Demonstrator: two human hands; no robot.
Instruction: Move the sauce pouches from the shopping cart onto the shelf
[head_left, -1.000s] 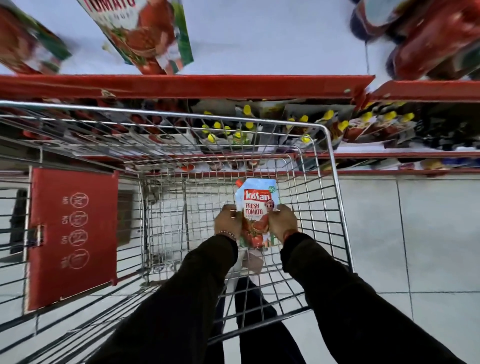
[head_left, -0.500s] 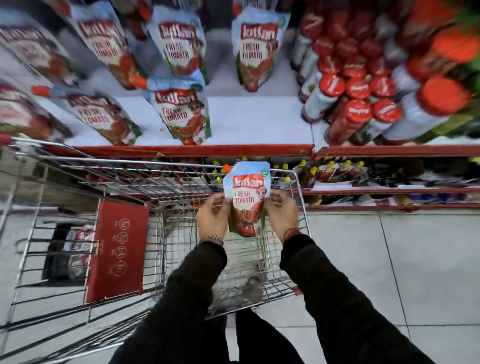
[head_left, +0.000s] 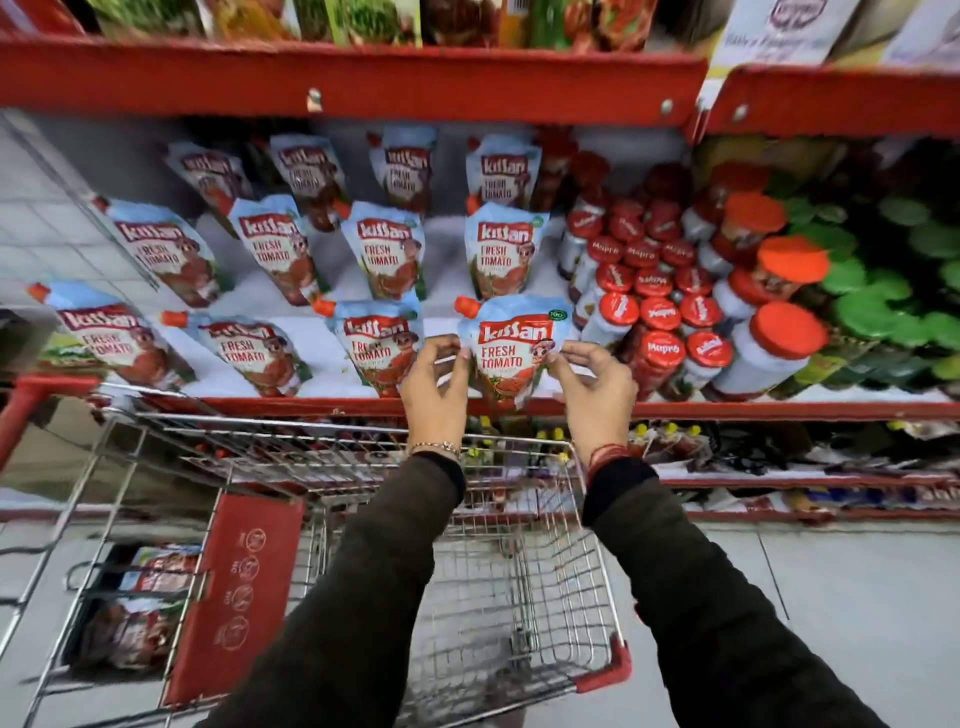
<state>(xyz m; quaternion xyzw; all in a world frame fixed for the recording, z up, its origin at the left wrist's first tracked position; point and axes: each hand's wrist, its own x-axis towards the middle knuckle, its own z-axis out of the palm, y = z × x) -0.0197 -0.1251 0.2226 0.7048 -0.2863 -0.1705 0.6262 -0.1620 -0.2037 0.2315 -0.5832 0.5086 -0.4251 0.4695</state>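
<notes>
A light-blue Kissan Fresh Tomato sauce pouch (head_left: 511, 348) with an orange spout stands upright at the front edge of the white shelf (head_left: 322, 358). My left hand (head_left: 435, 389) pinches its left side and my right hand (head_left: 597, 389) pinches its right side. Several identical pouches (head_left: 384, 249) stand in rows on the same shelf, to the left and behind. The wire shopping cart (head_left: 519, 571) sits below my arms, its main basket bare where visible. More pouches (head_left: 150, 597) lie in the cart's left section behind a red panel.
Red-capped jars (head_left: 654, 280) crowd the shelf just right of the held pouch, with orange-lidded and green-lidded jars (head_left: 857, 291) further right. A red shelf lip (head_left: 727, 410) runs along the front, a higher red shelf (head_left: 363, 78) above, lower shelves with bottles below. Grey tiled floor at right.
Both hands lifted the pouch out of the cart and up to the shelf's front edge. The view tilted upward from the cart to the shelf.
</notes>
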